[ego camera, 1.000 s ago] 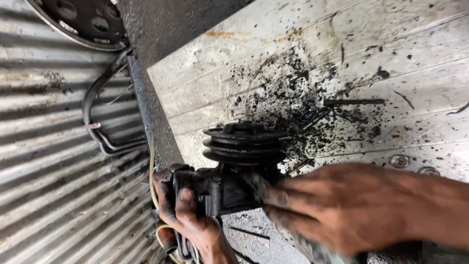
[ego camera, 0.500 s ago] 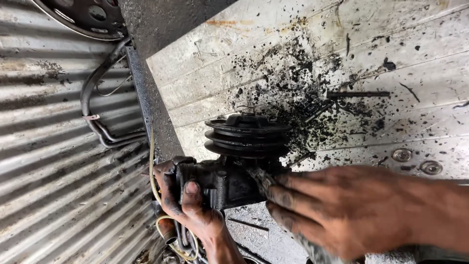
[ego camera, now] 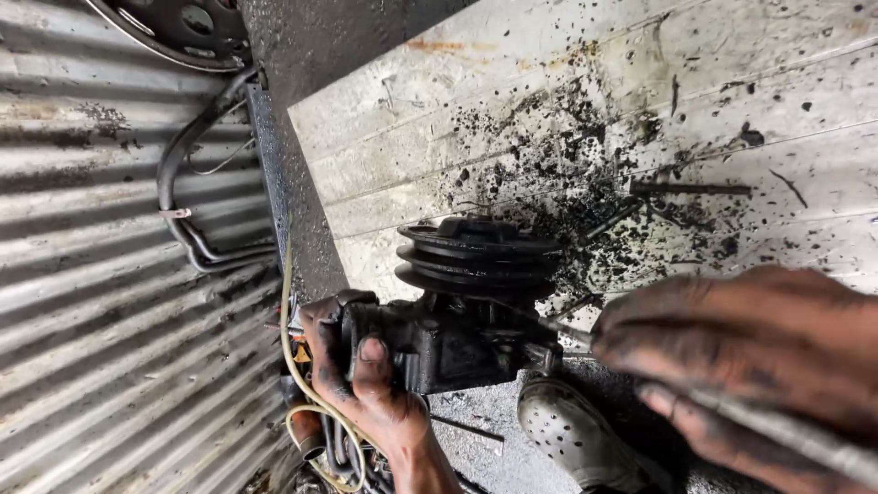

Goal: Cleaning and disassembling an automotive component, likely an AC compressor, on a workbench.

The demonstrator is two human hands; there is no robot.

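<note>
**Greasy pump held at the edge of a plank table**

On the left of the view runs a wall of grey corrugated sheet (ego camera: 110, 302), rust-streaked, with a bent black pipe (ego camera: 183, 210) lying against it and part of a dark metal wheel (ego camera: 183, 23) at the top edge. Beside it, a narrow strip of dark, gritty ground (ego camera: 302, 55) runs down the middle. The table (ego camera: 457, 119) of pale, weathered planks fills the right and top, and its middle is strewn with black grit and flakes (ego camera: 585, 183); a thin dark rod (ego camera: 690, 189) lies among the dirt on the right.

The right hand (ego camera: 759, 366), blackened with grease, fills the lower right and is closed round a long metal tool (ego camera: 796, 430), whose tip reaches to the pump body. The pump (ego camera: 448, 338), a dark cast part with a grooved black pulley (ego camera: 476, 256) on its top, sits at the table's near edge, its pulley over the planks and its body over the ground. The left hand (ego camera: 366, 384) grips the pump body from the left, thumb across its face. A grey perforated shoe (ego camera: 576, 439) shows below the pump. Pale hoses (ego camera: 311, 402) loop past the left wrist.
</note>
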